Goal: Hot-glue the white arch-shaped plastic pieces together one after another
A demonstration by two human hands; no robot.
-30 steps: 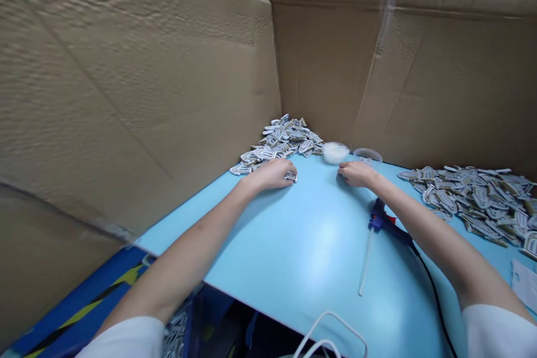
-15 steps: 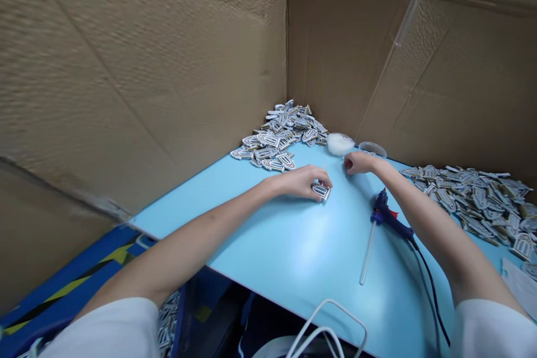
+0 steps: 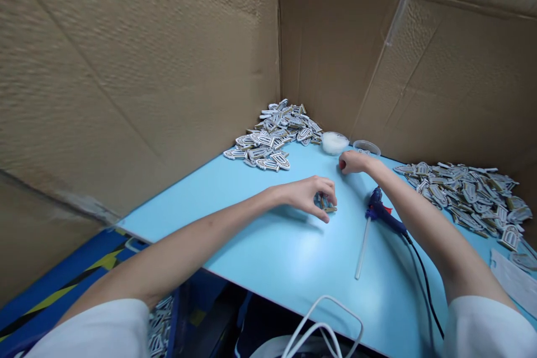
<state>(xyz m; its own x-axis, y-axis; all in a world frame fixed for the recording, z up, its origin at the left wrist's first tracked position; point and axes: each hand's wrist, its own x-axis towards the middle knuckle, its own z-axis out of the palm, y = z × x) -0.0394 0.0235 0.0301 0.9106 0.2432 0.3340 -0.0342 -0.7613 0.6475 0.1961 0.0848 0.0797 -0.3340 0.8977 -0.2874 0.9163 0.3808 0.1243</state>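
My left hand (image 3: 308, 194) is over the middle of the light blue table, curled around a small arch-shaped piece (image 3: 325, 203). The piece is tilted, showing a wood-coloured edge, and the fingers partly hide it. Farther back, my right hand (image 3: 351, 162) is closed, its fingertips turned down beside a round dish of white material (image 3: 334, 144). Whatever its fingers may hold cannot be made out. Under my right forearm lies a dark blue hot glue gun (image 3: 381, 212) with a red trigger and a clear glue stick (image 3: 362, 249) sticking out of it.
White-and-grey arch-shaped pieces form a heap (image 3: 272, 137) in the back corner and another heap (image 3: 474, 196) at right. A clear round container (image 3: 366, 148) stands behind my right hand. Cardboard walls (image 3: 168, 56) enclose the table (image 3: 293, 257). The gun's black cord (image 3: 425, 279) runs toward me.
My left hand has moved slightly toward me and turned the piece, so its edge shows instead of its patterned face. My right hand stays beside the dishes. The view has shifted slightly.
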